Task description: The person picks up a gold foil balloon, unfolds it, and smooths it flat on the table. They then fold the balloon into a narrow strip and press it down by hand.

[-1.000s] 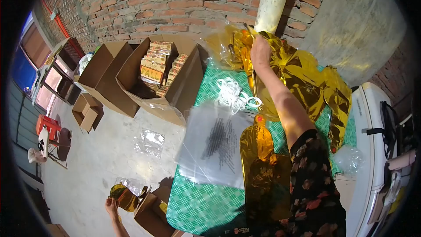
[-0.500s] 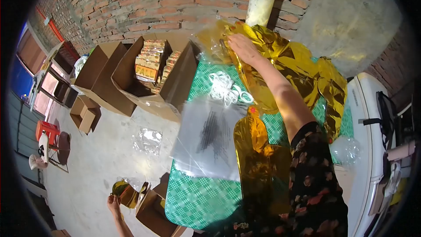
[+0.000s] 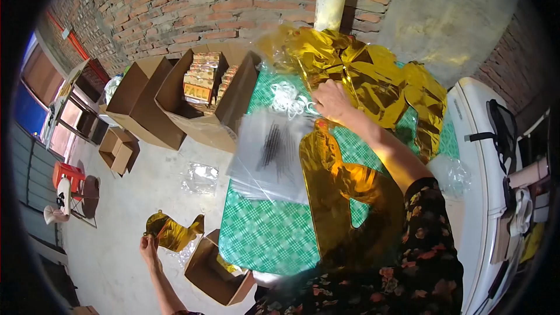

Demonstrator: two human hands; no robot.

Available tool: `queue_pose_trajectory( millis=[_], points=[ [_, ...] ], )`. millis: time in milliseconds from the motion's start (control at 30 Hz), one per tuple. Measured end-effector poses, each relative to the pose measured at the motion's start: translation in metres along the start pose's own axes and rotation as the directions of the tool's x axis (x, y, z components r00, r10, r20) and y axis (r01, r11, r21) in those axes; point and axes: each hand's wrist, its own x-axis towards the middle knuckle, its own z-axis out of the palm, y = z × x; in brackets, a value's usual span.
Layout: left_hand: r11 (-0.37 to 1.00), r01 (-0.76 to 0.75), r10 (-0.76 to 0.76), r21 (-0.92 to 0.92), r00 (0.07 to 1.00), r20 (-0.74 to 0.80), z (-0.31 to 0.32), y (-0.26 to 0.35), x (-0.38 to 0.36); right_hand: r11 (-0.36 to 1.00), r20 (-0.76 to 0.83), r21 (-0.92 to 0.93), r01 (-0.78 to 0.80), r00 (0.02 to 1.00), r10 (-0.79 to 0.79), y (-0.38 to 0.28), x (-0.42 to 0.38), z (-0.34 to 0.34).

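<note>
My left hand (image 3: pixel 149 247) pinches the edge of a small gold foil balloon (image 3: pixel 178 233), flat and uninflated, holding it out over the floor at the lower left. Over the table, my right hand (image 3: pixel 335 100) has its fingers curled down; what they hold, if anything, is hidden. It lies between a pile of white ribbon loops (image 3: pixel 287 100) and a heap of shiny gold foil balloons (image 3: pixel 379 76). Just below is a stack of clear plastic bags (image 3: pixel 268 154). A large flat gold foil balloon (image 3: pixel 326 198) lies across the near side, partly behind my right arm.
A green checked tablecloth (image 3: pixel 262 236) covers the table. Below its left corner stands an open cardboard box (image 3: pixel 213 271). Two bigger cartons stand at the back left, one (image 3: pixel 227 131) filled with printed packets (image 3: pixel 201 84). A white appliance (image 3: pixel 472 181) stands along the right side.
My right hand has drawn back from the top of the gold heap towards the ribbon loops. My left hand still holds the small balloon, which now shows more fully. The view has shifted slightly.
</note>
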Motion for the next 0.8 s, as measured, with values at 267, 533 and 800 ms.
queue_pose_trajectory(
  millis=[267, 533, 800],
  points=[
    [0.986, -0.168, 0.167, 0.012, 0.983, 0.082, 0.056, 0.105, -0.031, 0.985, -0.261, 0.173, 0.016, 0.965, 0.03, -0.022, -0.01, -0.019],
    [0.819, -0.573, 0.553, 0.004, 0.792, 0.259, 0.145, 0.226, -0.027, 0.519, -0.076, 0.836, 0.179, 0.974, -0.213, -0.143, -0.13, -0.13],
    [0.501, -0.864, 0.819, -0.04, 0.46, 0.343, 0.243, 0.422, -0.064, -0.83, -0.659, 0.557, 0.021, 0.62, -0.426, -0.293, -0.283, -0.236]
  ],
)
